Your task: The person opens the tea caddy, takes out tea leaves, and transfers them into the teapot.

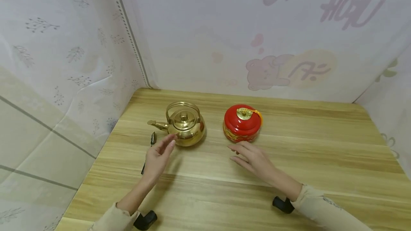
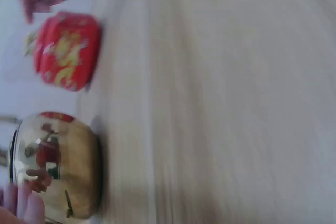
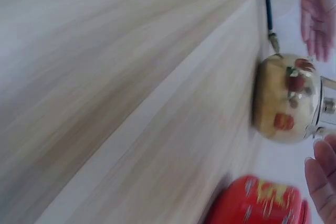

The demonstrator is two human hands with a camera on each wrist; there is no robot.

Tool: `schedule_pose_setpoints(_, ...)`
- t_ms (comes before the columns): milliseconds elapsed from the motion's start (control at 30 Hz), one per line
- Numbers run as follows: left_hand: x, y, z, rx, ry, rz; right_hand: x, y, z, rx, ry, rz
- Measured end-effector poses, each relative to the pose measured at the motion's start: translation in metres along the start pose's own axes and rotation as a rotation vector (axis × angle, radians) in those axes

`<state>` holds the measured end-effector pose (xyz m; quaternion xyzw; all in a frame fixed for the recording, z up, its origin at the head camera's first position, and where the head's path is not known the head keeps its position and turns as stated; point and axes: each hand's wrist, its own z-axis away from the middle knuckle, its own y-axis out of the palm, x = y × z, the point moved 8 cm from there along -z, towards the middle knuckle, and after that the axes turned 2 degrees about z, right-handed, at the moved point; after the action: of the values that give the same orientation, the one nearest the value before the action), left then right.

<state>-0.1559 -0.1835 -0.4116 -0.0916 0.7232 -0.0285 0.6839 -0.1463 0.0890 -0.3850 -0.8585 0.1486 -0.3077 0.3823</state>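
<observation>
A shiny brass teapot with a raised handle and its lid on stands on the table, spout to the left. My left hand hovers in front of it, fingers relaxed and holding nothing. To the right sits a round red lidded jar with gold patterns, a gold disc on top and an orange cord. My right hand is just in front of the jar, fingers loosely bent with nothing in them. A thin dark-handled tool lies left of the teapot, partly hidden behind the left hand.
The wood-grain table runs back to a pale printed cloth. More patterned cloth hangs along the left side. Black wrist mounts show beneath both forearms.
</observation>
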Motion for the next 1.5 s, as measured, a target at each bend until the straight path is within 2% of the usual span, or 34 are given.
schedule_pose_setpoints(67,0.014,-0.012,-0.003,-0.111,-0.165,0.163,0.0,0.006,-0.011,-0.026,0.053,-0.069)
schedule_pose_setpoints(133,0.023,-0.019,-0.005,-0.197,-0.274,0.295,0.0,0.013,-0.023,-0.05,0.099,-0.13)
schedule_pose_setpoints(200,0.029,-0.022,-0.007,-0.258,-0.342,0.363,0.001,0.019,-0.036,-0.074,0.129,-0.181)
schedule_pose_setpoints(267,0.032,-0.024,-0.011,-0.293,-0.369,0.421,0.003,0.025,-0.048,-0.097,0.144,-0.215)
schedule_pose_setpoints(500,0.035,-0.026,-0.029,-0.35,-0.363,0.55,0.012,0.041,-0.088,-0.13,0.179,-0.256)
schedule_pose_setpoints(733,0.041,-0.026,-0.046,-0.389,-0.349,0.526,0.009,0.062,-0.115,-0.136,0.268,-0.238)
schedule_pose_setpoints(867,0.045,-0.025,-0.052,-0.431,-0.338,0.531,0.008,0.071,-0.125,-0.138,0.304,-0.223)
schedule_pose_setpoints(1133,0.046,-0.023,-0.055,-0.495,-0.306,0.582,0.005,0.084,-0.14,-0.079,0.402,-0.211)
schedule_pose_setpoints(1300,0.048,-0.024,-0.055,-0.5,-0.279,0.587,0.001,0.089,-0.145,-0.039,0.445,-0.187)
schedule_pose_setpoints(1500,0.049,-0.025,-0.056,-0.505,-0.256,0.571,-0.004,0.089,-0.15,-0.033,0.484,-0.173)
